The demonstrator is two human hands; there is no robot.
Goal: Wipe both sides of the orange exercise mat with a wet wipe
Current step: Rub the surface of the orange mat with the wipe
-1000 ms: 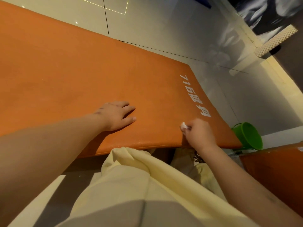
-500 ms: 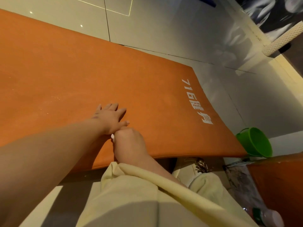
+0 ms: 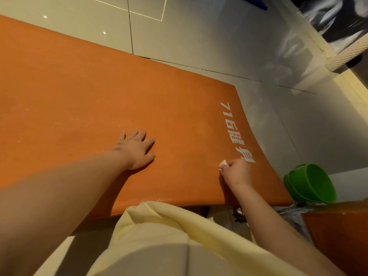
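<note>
Pale tiles underlie the orange mat; left fingers spread, right fingers pinching wipe.

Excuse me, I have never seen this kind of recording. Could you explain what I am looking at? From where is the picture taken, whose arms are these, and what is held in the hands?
There is no machine here. A person wears a wide-angle camera on the head, so you look forward and down along their own arms. That is why straight edges look bent.

The large orange mat lies on a pale tiled floor. White print runs near its right end.

The left hand lies flat and open on the mat and holds nothing. The right hand is closed around a small white wet wipe, pressed on the mat beside the print.

To the right, off the mat, lies a green bucket tipped on its side. The pale yellow cloth at the bottom is the person's clothing.
</note>
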